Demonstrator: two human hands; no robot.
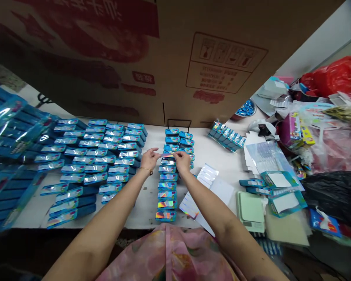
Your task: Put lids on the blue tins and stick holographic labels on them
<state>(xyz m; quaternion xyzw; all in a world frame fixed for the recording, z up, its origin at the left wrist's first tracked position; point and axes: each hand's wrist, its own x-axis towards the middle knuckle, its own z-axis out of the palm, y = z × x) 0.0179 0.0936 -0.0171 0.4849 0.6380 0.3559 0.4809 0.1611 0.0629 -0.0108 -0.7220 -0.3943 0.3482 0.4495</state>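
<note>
A small shiny rainbow sticker [167,155] is stretched between my two hands, over one of the blue boxes in the middle column. My left hand [149,160] pinches its left end with the thumb and a finger, and a bracelet circles that wrist. At the other end, my right hand [181,160] grips the sticker between closed fingertips. Below my hands, several boxes in the same column, such as the nearest blue box [165,216], carry rainbow-reflecting strips on top. To the right lies a sheet of silvery stickers [207,174], partly hidden by my right forearm.
A large cardboard box [175,74] walls off the table's back. Rows of blue boxes [96,168] fill the left. Rightward are a bundle of small boxes [226,136], a pale green scale [250,210], a bowl of blue pieces [247,108] and a black plastic bag [333,195].
</note>
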